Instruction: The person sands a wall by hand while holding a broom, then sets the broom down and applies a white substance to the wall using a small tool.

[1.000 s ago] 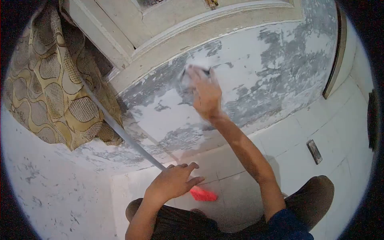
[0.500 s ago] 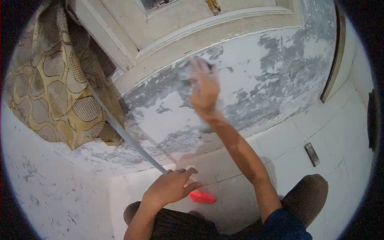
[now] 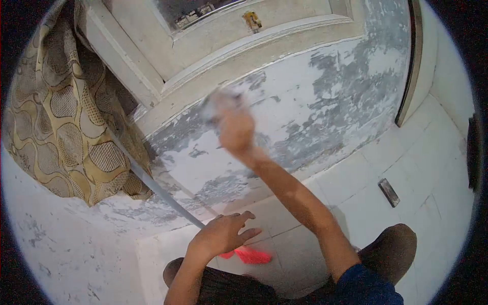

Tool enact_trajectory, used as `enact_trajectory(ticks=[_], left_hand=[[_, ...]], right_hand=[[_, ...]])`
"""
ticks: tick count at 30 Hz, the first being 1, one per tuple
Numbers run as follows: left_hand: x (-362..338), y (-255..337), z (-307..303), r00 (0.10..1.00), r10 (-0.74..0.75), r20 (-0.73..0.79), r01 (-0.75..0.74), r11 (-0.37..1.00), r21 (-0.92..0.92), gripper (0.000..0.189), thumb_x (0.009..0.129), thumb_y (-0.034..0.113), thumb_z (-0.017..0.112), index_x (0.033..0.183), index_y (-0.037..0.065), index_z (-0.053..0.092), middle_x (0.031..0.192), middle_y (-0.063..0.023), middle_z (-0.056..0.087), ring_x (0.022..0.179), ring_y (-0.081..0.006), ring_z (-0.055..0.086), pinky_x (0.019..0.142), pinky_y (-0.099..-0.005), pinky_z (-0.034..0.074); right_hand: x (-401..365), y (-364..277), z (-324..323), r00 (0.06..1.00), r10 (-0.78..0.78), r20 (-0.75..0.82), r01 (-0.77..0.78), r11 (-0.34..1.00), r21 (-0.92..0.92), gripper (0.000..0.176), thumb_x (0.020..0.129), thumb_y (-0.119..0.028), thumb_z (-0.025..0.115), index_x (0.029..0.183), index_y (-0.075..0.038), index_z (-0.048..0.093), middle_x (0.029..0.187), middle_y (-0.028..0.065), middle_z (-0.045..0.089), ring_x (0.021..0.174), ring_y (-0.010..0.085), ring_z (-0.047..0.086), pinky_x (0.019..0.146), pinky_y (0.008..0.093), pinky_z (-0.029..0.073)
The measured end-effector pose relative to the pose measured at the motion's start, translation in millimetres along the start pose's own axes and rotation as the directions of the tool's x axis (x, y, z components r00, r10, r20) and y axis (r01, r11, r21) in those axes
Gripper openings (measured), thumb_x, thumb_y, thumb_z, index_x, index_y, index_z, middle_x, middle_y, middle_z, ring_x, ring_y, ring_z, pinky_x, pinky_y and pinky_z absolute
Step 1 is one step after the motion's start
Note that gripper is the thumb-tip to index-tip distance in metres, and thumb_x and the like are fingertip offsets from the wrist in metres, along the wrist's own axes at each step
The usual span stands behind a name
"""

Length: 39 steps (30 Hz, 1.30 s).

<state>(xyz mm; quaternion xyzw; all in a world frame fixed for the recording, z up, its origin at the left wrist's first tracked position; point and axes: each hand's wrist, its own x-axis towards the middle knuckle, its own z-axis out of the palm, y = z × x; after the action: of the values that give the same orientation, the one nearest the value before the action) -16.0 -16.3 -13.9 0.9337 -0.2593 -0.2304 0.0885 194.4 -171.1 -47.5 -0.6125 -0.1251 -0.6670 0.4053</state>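
Right hand [image 3: 235, 129]: we log a leftward shift along the peeling wall [image 3: 330, 96]; rubbing stroke judged ongoing | grey pad [image 3: 216, 104]: on wall at fingertips; grip blurred, we cannot tell | left hand [image 3: 223, 235]: fingers spread, unmoved, over red object [image 3: 252, 255].

wall [image 3: 330, 101]: flaking paint, rough, matt | curtain [image 3: 61, 117]: patterned cloth | floor tiles [image 3: 432, 137]: smooth | pole [image 3: 157, 188]: metal
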Motion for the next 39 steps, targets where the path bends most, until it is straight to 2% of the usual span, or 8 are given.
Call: enact_trajectory(ticks=[2,5,12,18,20,24,32,39], left_hand=[[5,1,1,1.000,0.011,0.013,-0.011,1.000,-0.016,0.057,0.101,0.053,0.064,0.135,0.007,0.063,0.115,-0.0227,0.074,0.106,-0.0400,0.072,0.094,-0.0485,0.057],[4,-2,2,0.999,-0.036,-0.010,0.037,0.996,0.076,0.056,0.102,0.052,0.063,0.135,0.007,0.063,0.114,-0.0234,0.074,0.107,-0.0398,0.072,0.094,-0.0486,0.057],[2,-5,-2,0.993,-0.081,0.083,0.082,0.997,-0.009,0.059,0.102,0.054,0.060,0.135,0.006,0.061,0.121,-0.0252,0.071,0.109,-0.0433,0.071,0.097,-0.0514,0.055],[11,-16,11,0.994,-0.074,0.079,0.070,0.996,0.046,0.059,0.102,0.055,0.060,0.135,0.006,0.061,0.118,-0.0264,0.072,0.108,-0.0454,0.071,0.097,-0.0518,0.054],[7,-15,8,0.996,-0.062,0.061,0.058,0.997,0.059,0.059,0.102,0.055,0.059,0.135,0.006,0.061,0.117,-0.0266,0.072,0.108,-0.0458,0.070,0.097,-0.0519,0.054],[0,3,-1,0.993,-0.076,0.088,0.079,0.996,-0.028,0.059,0.102,0.056,0.059,0.134,0.006,0.061,0.115,-0.0266,0.072,0.107,-0.0453,0.071,0.096,-0.0525,0.054],[12,-15,9,0.982,-0.141,0.129,0.136,0.989,0.050,0.061,0.102,0.055,0.059,0.137,0.005,0.060,0.119,-0.0267,0.072,0.109,-0.0431,0.071,0.097,-0.0523,0.054],[-2,0,0,0.982,-0.144,0.120,0.143,0.990,0.021,0.059,0.103,0.053,0.059,0.138,0.006,0.060,0.113,-0.0267,0.073,0.108,-0.0451,0.071,0.097,-0.0527,0.054]], right_hand=[[-16,-9,-7,0.898,-0.300,0.322,0.276,0.954,0.118,0.047,0.087,-0.004,0.060,0.134,-0.007,0.066,0.143,0.0180,0.065,0.129,0.0286,0.065,0.113,0.0498,0.045],[-31,45,-34,0.930,-0.194,0.312,0.173,0.980,0.097,0.021,0.083,0.002,0.060,0.099,-0.003,0.073,0.137,0.0157,0.070,0.135,0.0343,0.061,0.114,0.0510,0.043],[31,37,-28,0.956,0.121,-0.269,-0.151,0.984,-0.096,0.013,0.099,-0.005,0.056,0.105,-0.003,0.068,0.140,0.0196,0.067,0.136,0.0427,0.058,0.117,0.0615,0.036],[-34,55,-54,0.968,0.045,0.246,-0.049,0.999,0.014,0.016,0.099,-0.002,0.051,0.102,-0.001,0.067,0.139,0.0222,0.067,0.134,0.0452,0.058,0.120,0.0622,0.032],[-22,76,-62,0.999,0.050,-0.006,-0.050,0.998,-0.040,0.053,0.089,0.000,0.055,0.142,-0.004,0.060,0.139,0.0191,0.066,0.123,0.0389,0.064,0.116,0.0541,0.040],[28,37,-47,0.933,0.239,-0.268,-0.247,0.969,0.002,0.046,0.091,0.003,0.055,0.135,-0.003,0.066,0.142,0.0221,0.065,0.138,0.0364,0.058,0.121,0.0548,0.035],[-67,57,-50,0.935,0.073,0.346,-0.004,0.980,-0.197,0.057,0.094,0.000,0.055,0.151,0.000,0.051,0.144,0.0216,0.062,0.137,0.0387,0.056,0.122,0.0616,0.029],[2,45,-38,0.949,0.196,-0.246,-0.193,0.981,0.035,0.054,0.097,-0.002,0.054,0.151,-0.002,0.050,0.149,0.0211,0.058,0.138,0.0424,0.054,0.124,0.0606,0.028]])
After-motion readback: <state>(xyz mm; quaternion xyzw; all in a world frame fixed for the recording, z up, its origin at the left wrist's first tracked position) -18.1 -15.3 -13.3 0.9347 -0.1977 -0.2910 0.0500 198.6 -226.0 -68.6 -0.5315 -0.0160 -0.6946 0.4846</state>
